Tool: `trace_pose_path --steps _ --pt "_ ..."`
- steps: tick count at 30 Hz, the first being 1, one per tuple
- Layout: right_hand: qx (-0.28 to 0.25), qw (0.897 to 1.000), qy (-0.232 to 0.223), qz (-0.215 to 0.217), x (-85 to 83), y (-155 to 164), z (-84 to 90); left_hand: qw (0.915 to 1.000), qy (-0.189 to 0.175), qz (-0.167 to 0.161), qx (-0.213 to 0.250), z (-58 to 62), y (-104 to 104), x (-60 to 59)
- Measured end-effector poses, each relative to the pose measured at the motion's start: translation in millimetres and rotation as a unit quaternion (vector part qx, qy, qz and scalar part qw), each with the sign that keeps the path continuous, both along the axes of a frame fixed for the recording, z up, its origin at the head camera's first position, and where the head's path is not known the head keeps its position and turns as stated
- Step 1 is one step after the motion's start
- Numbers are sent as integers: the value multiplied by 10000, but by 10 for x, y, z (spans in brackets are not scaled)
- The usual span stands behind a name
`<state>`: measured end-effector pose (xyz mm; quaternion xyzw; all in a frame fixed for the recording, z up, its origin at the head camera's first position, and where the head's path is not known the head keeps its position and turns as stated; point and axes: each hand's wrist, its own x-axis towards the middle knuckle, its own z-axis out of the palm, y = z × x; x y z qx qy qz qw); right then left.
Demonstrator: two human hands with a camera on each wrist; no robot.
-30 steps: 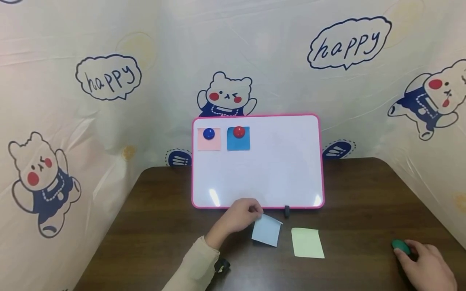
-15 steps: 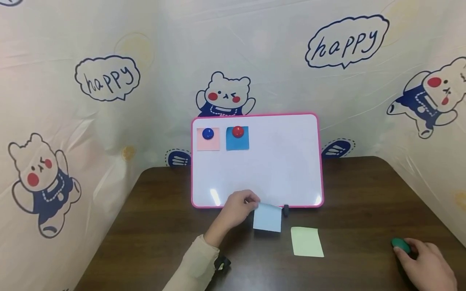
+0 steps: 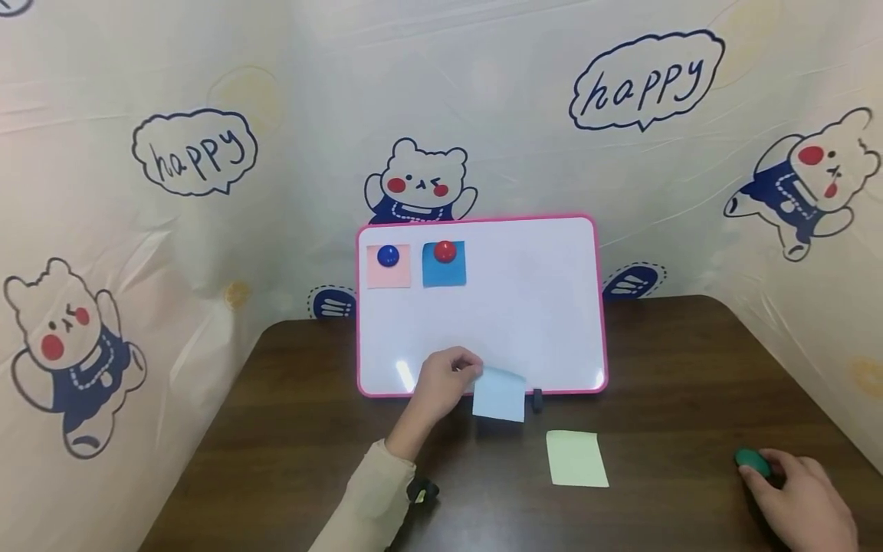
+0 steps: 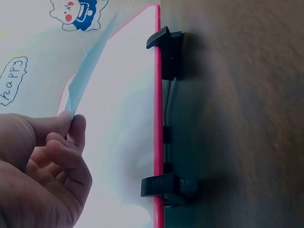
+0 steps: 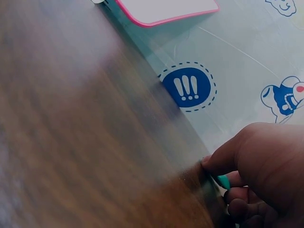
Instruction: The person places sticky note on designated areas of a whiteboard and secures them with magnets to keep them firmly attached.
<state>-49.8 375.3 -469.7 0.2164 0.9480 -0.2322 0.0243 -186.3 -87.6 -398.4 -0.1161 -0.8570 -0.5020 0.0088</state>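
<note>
My left hand (image 3: 444, 382) pinches a light blue sticky note (image 3: 499, 395) by its upper left corner, in front of the whiteboard's (image 3: 538, 322) lower edge. In the left wrist view the note (image 4: 88, 66) stands out from thumb and fingertip, close to the board's white face. At the right of the table my right hand (image 3: 803, 491) grips a green round magnet (image 3: 752, 461); the right wrist view shows only a sliver of the magnet (image 5: 222, 181) between the fingers. A pale green sticky note (image 3: 577, 458) lies flat on the table between the hands.
On the pink-framed board, a blue magnet (image 3: 388, 256) holds a pink note (image 3: 388, 277) and a red magnet (image 3: 444, 251) holds a blue note (image 3: 444, 274). Black clips (image 4: 166, 186) support the board's bottom edge. Behind the brown table (image 3: 662, 460) hangs a printed curtain (image 3: 524, 115).
My left hand has raised the light blue note from over the table up to the board's lower edge. The right hand keeps its place with the green magnet.
</note>
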Motion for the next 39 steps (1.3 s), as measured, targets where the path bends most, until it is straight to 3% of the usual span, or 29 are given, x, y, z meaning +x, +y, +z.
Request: trace_pose_path --steps 4,10,20,30,39 --pt "16 10000 65 16 1 0 2 9991 113 385 153 0 33 -65" --pt "23 9998 187 104 7 5 24 9964 5 770 347 34 90 -139" --pt "32 9998 178 49 -1 -6 31 9949 19 946 360 161 140 -274" --pt "56 9997 207 80 -5 25 5 9904 572 1184 420 356 213 -464" --pt "-8 9997 201 138 -6 24 20 9880 739 1299 378 467 278 -608"
